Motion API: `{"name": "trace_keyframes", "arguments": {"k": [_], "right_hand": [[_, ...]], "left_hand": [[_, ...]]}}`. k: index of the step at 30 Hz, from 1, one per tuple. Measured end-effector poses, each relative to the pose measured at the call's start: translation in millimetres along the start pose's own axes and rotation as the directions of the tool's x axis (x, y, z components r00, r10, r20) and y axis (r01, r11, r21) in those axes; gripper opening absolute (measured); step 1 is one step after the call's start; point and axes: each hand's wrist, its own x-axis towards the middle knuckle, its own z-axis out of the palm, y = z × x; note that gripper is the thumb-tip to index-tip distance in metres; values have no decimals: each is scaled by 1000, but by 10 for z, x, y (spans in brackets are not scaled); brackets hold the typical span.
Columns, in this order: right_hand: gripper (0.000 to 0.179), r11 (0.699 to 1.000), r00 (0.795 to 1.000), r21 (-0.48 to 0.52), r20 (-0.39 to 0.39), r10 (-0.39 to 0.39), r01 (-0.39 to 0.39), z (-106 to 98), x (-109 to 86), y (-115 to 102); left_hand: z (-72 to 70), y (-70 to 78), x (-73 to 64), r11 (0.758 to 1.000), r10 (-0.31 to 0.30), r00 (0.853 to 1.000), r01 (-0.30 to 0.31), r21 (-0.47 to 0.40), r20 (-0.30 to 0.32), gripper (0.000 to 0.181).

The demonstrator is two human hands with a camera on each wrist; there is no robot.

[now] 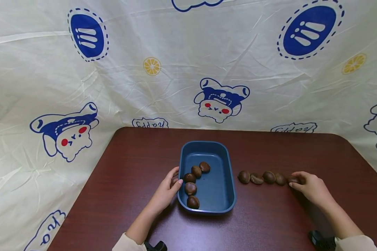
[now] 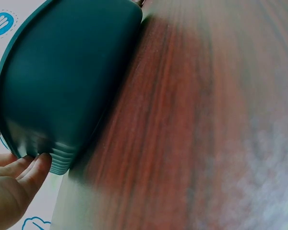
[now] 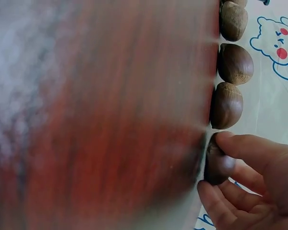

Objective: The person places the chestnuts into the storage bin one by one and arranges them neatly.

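Note:
A blue rectangular tray (image 1: pixel 214 184) sits on the table, with several brown chestnuts (image 1: pixel 190 188) lined up along its left side. My left hand (image 1: pixel 165 193) holds the tray's left wall, thumb by the rim; in the left wrist view the fingers (image 2: pixel 37 173) lie against the ridged outer wall. To the right of the tray, more chestnuts (image 1: pixel 268 177) form a row on the table. At the row's right end my right hand (image 1: pixel 315 188) pinches the last chestnut (image 3: pixel 220 162) between thumb and fingers, close beside its neighbour (image 3: pixel 227 106).
The dark reddish-brown table (image 1: pixel 138 153) has rounded far corners. A white printed sheet (image 1: pixel 128 80) with blue cartoon figures hangs behind it and at its left. Black bands (image 1: pixel 321 240) sit at both wrists, by the light sleeves.

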Motion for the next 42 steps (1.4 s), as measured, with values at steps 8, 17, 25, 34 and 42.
{"name": "trace_keyframes", "arguments": {"k": [8, 17, 25, 34, 42], "right_hand": [[36, 999, 992, 22, -124, -38, 41, -38, 14, -141], [40, 982, 986, 128, -106, -125, 138, -96, 144, -743], [37, 923, 964, 277, -66, -259, 267, 45, 216, -1353], [37, 841, 911, 421, 74, -405, 340, 338, 244, -1834], [36, 790, 795, 432, 227, -563, 436, 587, 313, -2026]], "left_hand": [[0, -11, 6, 1000, -4, 1000, 4, -17, 5, 47], [12, 280, -62, 1000, -13, 1000, 13, -5, 3, 44], [20, 304, -68, 1000, -27, 1000, 27, -2, 1, 45], [24, 319, -69, 1000, -29, 1000, 29, -9, 1, 44], [14, 113, -4, 999, -21, 1000, 21, -24, -8, 46]]}}
